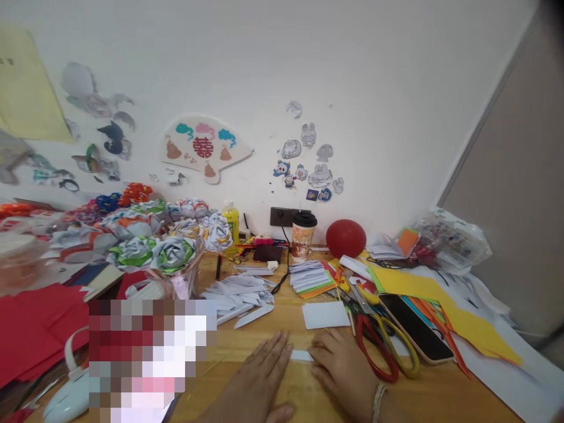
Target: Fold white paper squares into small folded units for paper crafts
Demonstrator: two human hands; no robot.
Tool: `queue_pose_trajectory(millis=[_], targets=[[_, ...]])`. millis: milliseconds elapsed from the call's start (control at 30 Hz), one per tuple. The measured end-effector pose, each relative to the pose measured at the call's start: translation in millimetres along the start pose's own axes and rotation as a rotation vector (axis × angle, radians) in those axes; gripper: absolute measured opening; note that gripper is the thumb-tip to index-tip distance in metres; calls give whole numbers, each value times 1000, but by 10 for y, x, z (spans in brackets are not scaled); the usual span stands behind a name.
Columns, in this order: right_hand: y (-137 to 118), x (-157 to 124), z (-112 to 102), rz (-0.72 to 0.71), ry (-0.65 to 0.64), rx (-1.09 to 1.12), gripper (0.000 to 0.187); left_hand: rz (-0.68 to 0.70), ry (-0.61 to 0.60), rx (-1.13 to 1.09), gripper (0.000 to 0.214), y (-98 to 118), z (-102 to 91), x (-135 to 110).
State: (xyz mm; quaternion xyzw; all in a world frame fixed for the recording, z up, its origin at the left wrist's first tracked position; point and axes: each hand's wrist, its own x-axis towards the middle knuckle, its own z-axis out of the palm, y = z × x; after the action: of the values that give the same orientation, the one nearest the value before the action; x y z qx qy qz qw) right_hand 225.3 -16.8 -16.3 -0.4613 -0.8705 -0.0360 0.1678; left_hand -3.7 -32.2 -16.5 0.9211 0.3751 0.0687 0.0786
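A narrow folded strip of white paper [301, 355] lies flat on the wooden table between my hands. My left hand [263, 370] rests flat at the strip's left end, its fingers stretched out and close together. Over the right end my right hand [335, 363] bends its fingers down on the paper, and its fingertips are partly hidden. Just beyond is a small stack of white paper cards [326, 315]. A heap of folded white paper strips [242, 292] spreads behind my left hand.
Scissors with red and yellow handles [379, 346] and a phone [416, 327] lie right of my right hand. Behind stand a lidded cup [304, 236] and a red balloon [346, 238]. Folded paper flowers [174, 254] and red paper [39, 329] occupy the left.
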Motion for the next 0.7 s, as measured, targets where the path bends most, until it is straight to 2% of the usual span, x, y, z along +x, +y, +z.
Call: queue_pose_trajectory(millis=[100, 200, 300, 367, 467, 567, 633, 700], targets=[[-43, 59, 219, -146, 167, -145, 12, -51, -21, 25, 80, 32, -4, 19], [-31, 80, 245, -243, 273, -220, 19, -63, -13, 53, 86, 95, -62, 56], [40, 179, 64, -145, 341, -256, 22, 49, -25, 67, 79, 143, -101, 91], [64, 341, -85, -49, 371, -268, 22, 123, -44, 60, 72, 145, -95, 100], [-45, 700, -189, 36, 335, -275, 19, 113, -48, 42, 71, 100, -64, 92], [-302, 1047, -93, -7, 205, -216, 7, 33, -49, 47, 73, 24, -37, 90], [-430, 1191, 15, -21, 177, -179, 41, -7, -60, 50, 70, -22, -27, 98], [-415, 1249, 93, -12, 173, -178, 46, -54, -50, 54, 71, -50, -30, 107]])
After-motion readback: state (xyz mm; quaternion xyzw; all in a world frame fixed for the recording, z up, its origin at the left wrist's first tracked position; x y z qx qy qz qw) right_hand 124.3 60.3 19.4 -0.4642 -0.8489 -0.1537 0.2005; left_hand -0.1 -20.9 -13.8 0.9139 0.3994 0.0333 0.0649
